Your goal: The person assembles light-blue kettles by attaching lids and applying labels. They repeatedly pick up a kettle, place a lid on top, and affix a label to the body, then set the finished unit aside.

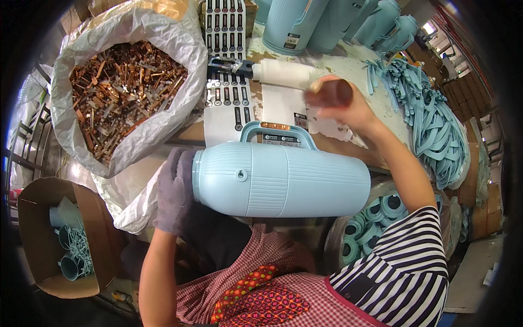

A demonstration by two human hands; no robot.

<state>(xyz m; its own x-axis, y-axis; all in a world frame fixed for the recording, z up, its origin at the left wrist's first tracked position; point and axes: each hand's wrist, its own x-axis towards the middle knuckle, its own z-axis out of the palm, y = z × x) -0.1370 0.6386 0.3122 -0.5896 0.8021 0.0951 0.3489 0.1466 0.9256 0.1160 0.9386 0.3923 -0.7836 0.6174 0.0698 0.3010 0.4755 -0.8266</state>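
Observation:
A light blue vacuum flask shell lies on its side across my lap, its handle upward. On top of that handle sits a small copper-coloured plate. My left hand, in a grey glove, is closed round the flask's narrower left end. Bare and raised above the bench, my right hand grips a dark red-brown cylinder, partly smeared by motion; its full shape is hidden. The cylinder is apart from the flask, up and to the right of the handle.
A white sack of copper-coloured strips stands at left, above a cardboard box of blue parts. Sticker sheets and a paper roll lie on the bench. Upright flasks stand behind; blue straps and rings are at right.

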